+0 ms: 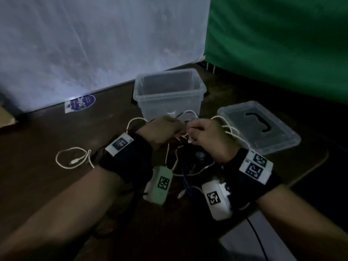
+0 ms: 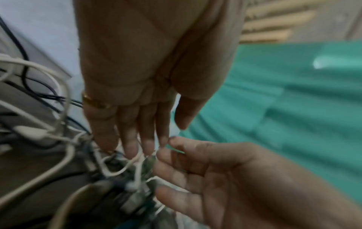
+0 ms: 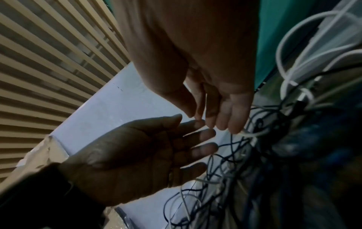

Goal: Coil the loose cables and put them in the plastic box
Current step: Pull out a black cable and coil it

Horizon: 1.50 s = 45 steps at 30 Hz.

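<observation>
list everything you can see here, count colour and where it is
plastic box: one, clear, open, on the floor beyond the hands
lid: one, clear with a dark handle, on the floor right of the box
tangled cables: several, white and dark, heaped in front of the box under the hands
loose cable: one, white, looped on the floor to the left, apart from the heap
sticker: one, purple and white, on the floor by the white sheet
white sheet: one, hanging at back left
green sheet: one, hanging at back right
left hand: fingertips at a thin white cable
right hand: fingertips on the same thin cable
</observation>
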Motion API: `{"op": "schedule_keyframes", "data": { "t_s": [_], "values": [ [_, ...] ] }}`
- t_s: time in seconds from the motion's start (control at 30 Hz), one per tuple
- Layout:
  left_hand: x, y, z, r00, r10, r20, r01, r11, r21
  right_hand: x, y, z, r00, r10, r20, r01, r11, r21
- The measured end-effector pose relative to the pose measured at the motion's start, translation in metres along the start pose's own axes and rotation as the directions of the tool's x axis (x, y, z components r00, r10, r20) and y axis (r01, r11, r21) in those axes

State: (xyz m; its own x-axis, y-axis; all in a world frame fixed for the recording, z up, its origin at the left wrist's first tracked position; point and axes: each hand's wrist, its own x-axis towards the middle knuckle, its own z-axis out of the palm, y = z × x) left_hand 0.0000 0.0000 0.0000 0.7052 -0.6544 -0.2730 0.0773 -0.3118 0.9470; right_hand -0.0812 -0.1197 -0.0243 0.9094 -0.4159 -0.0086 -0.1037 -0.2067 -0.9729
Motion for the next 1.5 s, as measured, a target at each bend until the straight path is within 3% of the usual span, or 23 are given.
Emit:
{"op": "schedule_keyframes", "data": {
  "t_s": [0.1,0.13,0.23,0.33,0.4,0.5,0.67,0.77,0.93,1.07,1.27,1.4,1.5],
  "values": [
    [-0.009,-0.015,0.007,0.998,-0.002,0.058,-0.013,0.967,0.255,-0.006,0.018,0.000,0.996,0.089,0.028,-0.086,0.993,-0.076],
    [-0.013,-0.019,0.011,0.993,-0.014,0.119,-0.036,0.913,0.407,-0.007,0.020,0.000,0.993,0.105,0.052,-0.100,0.992,-0.082],
    [-0.018,-0.025,0.023,0.955,-0.127,0.269,-0.127,0.643,0.755,-0.010,0.024,-0.006,0.982,0.136,0.134,-0.115,0.982,-0.153],
    [-0.017,-0.025,0.030,0.970,-0.139,0.201,-0.118,0.455,0.883,-0.013,0.023,-0.011,0.982,0.138,0.131,-0.120,0.984,-0.135],
    [-0.019,-0.027,0.036,0.981,-0.116,0.156,-0.093,0.426,0.900,-0.018,0.023,-0.014,0.984,0.144,0.108,-0.137,0.988,-0.074],
    [-0.019,-0.028,0.038,0.996,-0.055,0.077,-0.032,0.568,0.823,-0.023,0.020,-0.017,0.983,0.140,0.116,-0.130,0.987,-0.089],
    [-0.026,-0.023,0.024,0.992,0.063,0.105,-0.114,0.784,0.611,-0.021,0.017,-0.018,0.982,0.118,0.148,-0.084,0.973,-0.215],
    [-0.026,-0.019,0.011,0.987,0.150,0.054,-0.159,0.942,0.295,-0.020,0.011,-0.011,0.985,0.121,0.120,-0.092,0.972,-0.218],
    [-0.025,-0.011,0.006,0.959,0.284,-0.019,-0.284,0.959,0.017,-0.013,0.010,-0.014,0.998,0.023,0.051,-0.008,0.962,-0.273],
    [-0.028,-0.005,0.008,0.935,0.340,-0.099,-0.350,0.931,-0.103,-0.008,0.017,-0.019,0.996,0.064,0.066,-0.040,0.950,-0.310],
    [-0.033,0.001,0.010,0.929,0.365,-0.063,-0.369,0.925,-0.093,-0.004,0.011,-0.015,0.987,0.023,0.161,-0.001,0.991,-0.136],
    [-0.031,-0.006,0.005,0.926,0.340,-0.161,-0.361,0.924,-0.124,0.004,0.001,-0.015,0.992,-0.041,0.121,0.050,0.996,-0.078],
    [-0.029,-0.011,-0.003,0.967,0.222,-0.120,-0.231,0.971,-0.065,0.016,-0.009,-0.015,0.993,-0.094,0.071,0.096,0.995,-0.019]
  ]
}}
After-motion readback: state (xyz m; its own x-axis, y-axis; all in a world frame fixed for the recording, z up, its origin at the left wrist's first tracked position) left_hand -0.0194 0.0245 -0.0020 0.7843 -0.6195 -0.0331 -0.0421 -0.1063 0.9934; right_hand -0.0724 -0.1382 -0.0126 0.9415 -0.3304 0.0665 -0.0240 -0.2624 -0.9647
